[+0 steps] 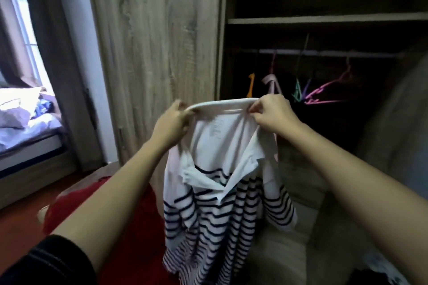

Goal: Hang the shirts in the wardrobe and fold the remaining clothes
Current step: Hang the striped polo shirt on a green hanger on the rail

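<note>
Before open wardrobe | left hand, right hand pinch top edge of striped shirt | hangers on rail behind

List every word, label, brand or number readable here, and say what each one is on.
Inside the neck of the striped shirt: faint grey print, too blurred to read.
No text shows on the wardrobe, the hangers or anywhere else.

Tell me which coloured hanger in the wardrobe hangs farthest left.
The orange plastic hanger; the pale pink hanger, green hanger, purple hanger and magenta hanger hang to its right.
</note>
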